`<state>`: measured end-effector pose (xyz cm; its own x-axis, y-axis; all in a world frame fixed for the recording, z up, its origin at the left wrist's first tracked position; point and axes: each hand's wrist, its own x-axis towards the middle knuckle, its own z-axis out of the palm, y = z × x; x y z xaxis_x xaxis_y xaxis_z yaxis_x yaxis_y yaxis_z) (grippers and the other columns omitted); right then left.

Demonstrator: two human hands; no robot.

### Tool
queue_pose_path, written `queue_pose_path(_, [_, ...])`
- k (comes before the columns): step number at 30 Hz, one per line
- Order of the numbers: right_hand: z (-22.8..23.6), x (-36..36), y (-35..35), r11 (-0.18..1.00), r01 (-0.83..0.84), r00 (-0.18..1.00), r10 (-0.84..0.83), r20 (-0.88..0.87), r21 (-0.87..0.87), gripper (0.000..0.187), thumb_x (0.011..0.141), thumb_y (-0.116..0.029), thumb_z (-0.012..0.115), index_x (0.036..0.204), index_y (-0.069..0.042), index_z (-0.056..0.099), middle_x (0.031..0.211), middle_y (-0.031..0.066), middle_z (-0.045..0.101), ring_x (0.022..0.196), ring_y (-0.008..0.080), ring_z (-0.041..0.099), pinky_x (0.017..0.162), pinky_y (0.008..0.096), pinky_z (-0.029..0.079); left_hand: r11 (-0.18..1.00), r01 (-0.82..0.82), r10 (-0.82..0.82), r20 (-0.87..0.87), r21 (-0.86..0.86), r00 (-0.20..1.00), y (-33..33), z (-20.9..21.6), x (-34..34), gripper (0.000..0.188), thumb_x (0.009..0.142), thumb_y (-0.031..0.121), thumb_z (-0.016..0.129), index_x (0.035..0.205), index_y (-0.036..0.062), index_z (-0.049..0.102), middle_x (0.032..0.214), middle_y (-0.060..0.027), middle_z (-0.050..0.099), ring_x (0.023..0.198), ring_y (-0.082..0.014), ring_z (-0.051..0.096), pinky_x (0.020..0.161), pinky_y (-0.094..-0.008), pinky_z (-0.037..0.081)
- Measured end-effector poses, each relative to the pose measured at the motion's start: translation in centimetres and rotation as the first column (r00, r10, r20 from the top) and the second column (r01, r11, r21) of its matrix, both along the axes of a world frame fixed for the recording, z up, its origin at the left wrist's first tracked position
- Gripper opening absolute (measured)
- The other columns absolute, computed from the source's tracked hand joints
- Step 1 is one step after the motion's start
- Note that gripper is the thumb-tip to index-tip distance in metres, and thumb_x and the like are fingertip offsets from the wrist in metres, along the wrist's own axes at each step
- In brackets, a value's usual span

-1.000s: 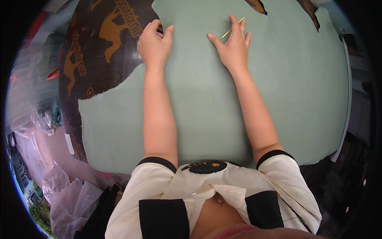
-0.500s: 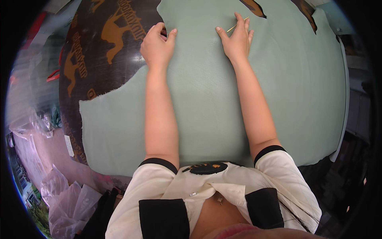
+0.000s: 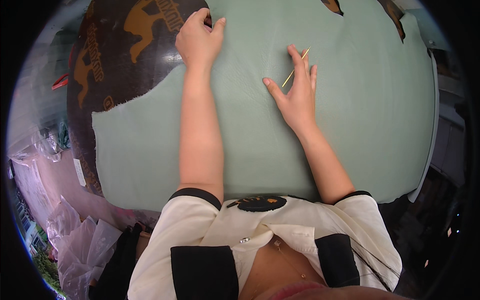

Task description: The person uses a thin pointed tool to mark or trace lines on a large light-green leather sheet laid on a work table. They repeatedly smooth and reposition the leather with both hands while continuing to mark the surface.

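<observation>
A large pale green leather sheet (image 3: 260,145) lies spread over the table, with a rough-cut left edge. At its upper left edge rests my left hand (image 3: 200,42), fingers curled and thumb over the leather. What those fingers hold, if anything, is hidden. Farther right, my right hand (image 3: 299,92) is over the sheet with its fingers stretched and thumb apart. It holds a thin yellow stick (image 3: 288,78), slanted and caught among the fingers. Faint creases run in the leather between my hands.
Under the leather is a dark brown tabletop (image 3: 120,75) with orange animal figures and lettering. Openings in the sheet (image 3: 334,6) show it at the upper right. A red-handled object (image 3: 60,82) is beyond the left edge. Clear plastic bags (image 3: 82,250) are at lower left.
My right hand has moved back toward me across the leather, with the yellow stick still in it. My left hand stays at the sheet's left edge. The whole view has shifted slightly.
</observation>
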<state>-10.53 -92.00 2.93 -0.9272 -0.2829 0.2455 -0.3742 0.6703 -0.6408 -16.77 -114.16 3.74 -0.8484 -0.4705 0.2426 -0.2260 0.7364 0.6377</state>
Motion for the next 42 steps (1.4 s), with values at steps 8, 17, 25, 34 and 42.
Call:
queue_pose_path(8, [0.8,-1.6,-0.9,0.993,-0.008,1.000,0.008,0.004,-0.117,0.064,0.091,-0.025,0.068,0.143,-0.006,0.039,0.140,0.0139,0.055,0.141,0.0328,0.039,0.119,0.0528,0.015,1.000,-0.013,0.013,0.014,0.007,1.000,-0.1,0.1,0.0,0.022,0.078,0.028,0.076,0.081,0.0090,0.066,0.071,0.0020,0.061,0.065,-0.0168,0.060,0.063,-0.0347,0.047])
queue_pose_path(17, [0.9,0.8,2.9,0.834,-0.275,0.912,0.383,0.143,-0.479,0.021,0.099,-0.019,0.056,0.091,-0.005,0.070,0.086,0.0044,0.070,0.089,0.0201,0.062,0.095,0.0358,0.044,0.984,0.014,-0.021,0.037,0.180,0.999,-0.5,0.8,0.2,0.029,0.079,0.039,0.076,0.087,0.0108,0.071,0.062,0.0028,0.060,0.059,-0.0091,0.054,0.062,-0.0280,0.044])
queue_pose_path(25, [1.5,-0.3,1.9,0.897,-0.359,0.924,0.381,0.040,-0.256,0.021,0.097,-0.020,0.060,0.083,-0.005,0.066,0.080,0.0028,0.067,0.082,0.0205,0.060,0.084,0.0345,0.045,0.974,-0.009,-0.008,0.075,0.225,0.997,-0.7,1.4,0.1,0.032,0.085,0.038,0.073,0.096,0.0077,0.072,0.063,0.0029,0.060,0.060,-0.0086,0.053,0.062,-0.0266,0.044])
queue_pose_path(34, [0.9,-6.6,-2.8,0.895,-0.327,0.933,0.358,0.049,-0.304,0.025,0.097,-0.025,0.059,0.086,-0.004,0.067,0.076,0.0054,0.067,0.076,0.0216,0.063,0.075,0.0336,0.049,0.953,-0.036,0.073,-0.113,0.300,0.991,-0.4,0.4,-0.2,0.032,0.090,0.029,0.068,0.110,0.0043,0.071,0.078,-0.0005,0.070,0.062,-0.0110,0.060,0.065,-0.0276,0.049])
queue_pose_path(42, [0.8,-13.2,-7.2,0.919,-0.233,0.971,0.236,-0.028,-0.319,0.031,0.099,-0.031,0.056,0.090,-0.004,0.069,0.078,0.0065,0.069,0.074,0.0233,0.066,0.069,0.0343,0.051,0.947,-0.030,0.060,-0.085,0.319,0.995,-0.3,1.0,-0.1,0.041,0.090,0.029,0.071,0.117,-0.0010,0.068,0.079,0.0008,0.067,0.063,-0.0053,0.054,0.065,-0.0234,0.047])
